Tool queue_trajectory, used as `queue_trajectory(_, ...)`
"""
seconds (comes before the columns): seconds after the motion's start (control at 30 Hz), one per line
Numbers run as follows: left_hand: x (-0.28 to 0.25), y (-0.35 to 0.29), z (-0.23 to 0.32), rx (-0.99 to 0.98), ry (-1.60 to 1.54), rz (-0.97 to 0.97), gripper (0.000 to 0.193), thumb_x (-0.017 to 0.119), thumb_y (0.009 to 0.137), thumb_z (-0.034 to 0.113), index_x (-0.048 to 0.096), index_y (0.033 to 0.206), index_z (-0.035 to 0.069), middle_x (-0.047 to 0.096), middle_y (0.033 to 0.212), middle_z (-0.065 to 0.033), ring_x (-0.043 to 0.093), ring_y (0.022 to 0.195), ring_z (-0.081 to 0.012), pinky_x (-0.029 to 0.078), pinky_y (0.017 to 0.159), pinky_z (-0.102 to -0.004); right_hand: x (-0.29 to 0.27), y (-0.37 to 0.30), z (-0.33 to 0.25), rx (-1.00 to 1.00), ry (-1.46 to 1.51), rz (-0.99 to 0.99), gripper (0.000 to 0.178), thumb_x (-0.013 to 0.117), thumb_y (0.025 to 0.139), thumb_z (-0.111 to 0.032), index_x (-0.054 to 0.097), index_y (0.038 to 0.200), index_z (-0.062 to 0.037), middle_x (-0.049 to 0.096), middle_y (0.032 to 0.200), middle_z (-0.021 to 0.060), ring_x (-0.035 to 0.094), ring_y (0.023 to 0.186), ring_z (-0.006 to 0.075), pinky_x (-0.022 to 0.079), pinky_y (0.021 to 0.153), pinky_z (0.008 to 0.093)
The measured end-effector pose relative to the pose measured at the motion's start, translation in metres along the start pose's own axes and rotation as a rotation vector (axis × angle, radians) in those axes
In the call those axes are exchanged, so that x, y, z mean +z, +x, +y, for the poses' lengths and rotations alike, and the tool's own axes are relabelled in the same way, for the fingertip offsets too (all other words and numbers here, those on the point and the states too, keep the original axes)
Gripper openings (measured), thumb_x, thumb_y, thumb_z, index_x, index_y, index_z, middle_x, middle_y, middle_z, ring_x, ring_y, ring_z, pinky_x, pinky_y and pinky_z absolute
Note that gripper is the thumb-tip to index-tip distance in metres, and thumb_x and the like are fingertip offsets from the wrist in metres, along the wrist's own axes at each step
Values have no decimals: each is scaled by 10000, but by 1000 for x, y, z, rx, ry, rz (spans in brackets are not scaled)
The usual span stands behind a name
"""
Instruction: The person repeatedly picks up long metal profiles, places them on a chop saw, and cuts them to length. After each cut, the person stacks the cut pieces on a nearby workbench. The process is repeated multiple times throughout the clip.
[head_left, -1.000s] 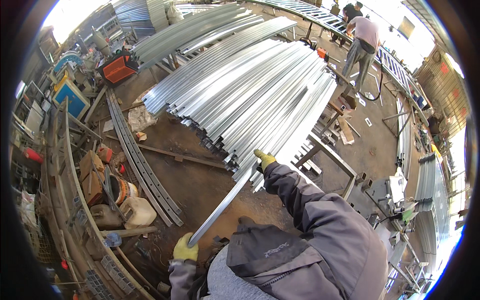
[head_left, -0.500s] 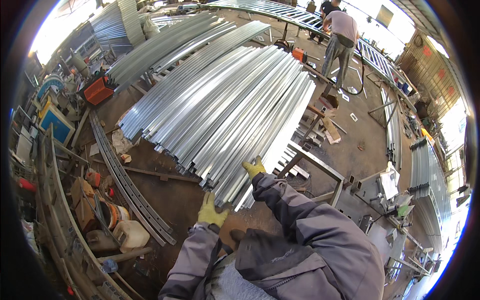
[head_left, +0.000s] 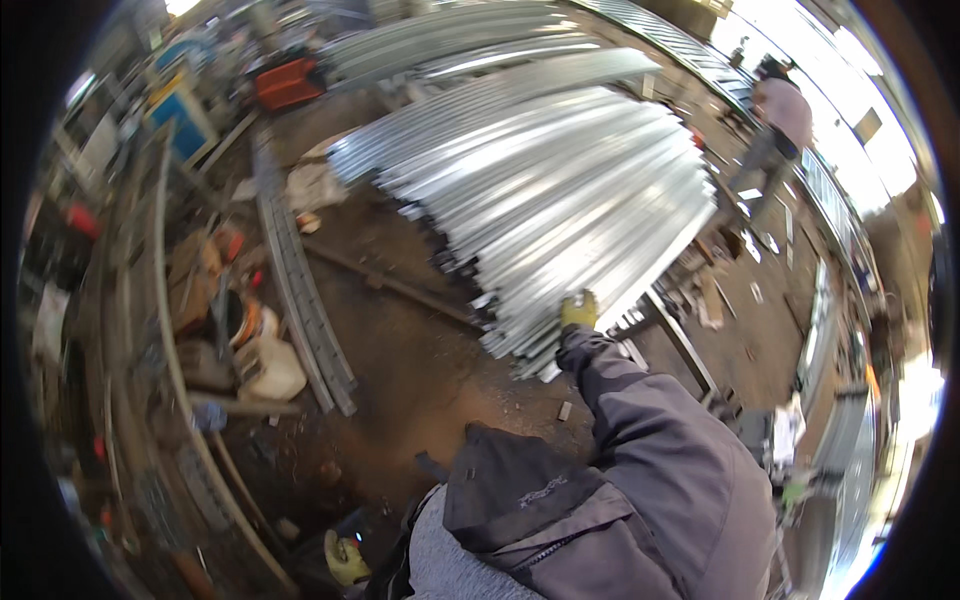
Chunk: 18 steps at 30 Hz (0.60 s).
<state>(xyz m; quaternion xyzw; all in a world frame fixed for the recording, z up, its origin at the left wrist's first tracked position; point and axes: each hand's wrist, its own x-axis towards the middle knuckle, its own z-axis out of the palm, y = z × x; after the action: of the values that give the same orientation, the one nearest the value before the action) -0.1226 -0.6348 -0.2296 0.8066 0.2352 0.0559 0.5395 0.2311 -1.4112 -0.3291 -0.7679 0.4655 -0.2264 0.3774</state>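
A wide stack of long silvery metal profiles [head_left: 560,200] lies side by side in front of me, their near ends uneven. My right hand [head_left: 579,309], in a yellow-green glove, rests on top of the profiles close to their near right ends. Its fingers point away from me, slightly apart, and no single profile is lifted. My left hand [head_left: 346,558], gloved alike, is low at my left side, away from the stack. A small dark bluish shape lies beside it. Blur hides how its fingers lie and whether they hold anything.
Perforated metal rails [head_left: 290,270] lie on the floor to the left, near a whitish plastic canister [head_left: 270,370]. An orange-fronted machine [head_left: 288,84] stands at the far left. A metal frame [head_left: 685,345] is right of the stack. Another person [head_left: 780,115] bends at the far right.
My left hand has left the near ends of the stack and dropped back to my left side. The right hand stays on the profiles. The view has swung, shifting the stack rightward.
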Motion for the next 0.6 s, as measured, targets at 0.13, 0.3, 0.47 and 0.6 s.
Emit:
queue_trajectory(0.13,2,-206,-42,-215,228,560,317,804,1098,144,820,1346,-52,871,1079,-172,814,952,-239,638,801,-385,45,-3,-84,-261,247,-51,623,774,1059,-331,672,1598,-35,760,1472,251,713,1405,425,566,1224,528)
queue_trajectory(0.3,28,-420,-57,-381,564,893,306,809,1112,320,839,1139,17,835,975,-231,834,889,-363,633,805,-482,113,-142,-267,-609,520,-465,613,695,1193,-290,583,1745,-49,703,1629,200,722,1399,334,593,1176,489)
queue_trajectory(0.47,-38,-560,-121,-749,408,1587,456,683,1224,420,780,1194,-25,780,893,-123,727,837,-237,584,787,-459,107,-387,-323,-903,683,-962,572,657,1191,-130,581,1743,-3,639,1730,189,603,1577,328,458,1336,459)
queue_trajectory(0.6,-132,-631,-183,-1187,640,1577,556,763,1107,209,672,1619,12,757,1430,-277,727,1307,-445,574,1157,-490,104,-575,-279,-964,643,-1362,573,657,1151,-30,602,1719,21,641,1746,179,591,1608,323,449,1350,453)
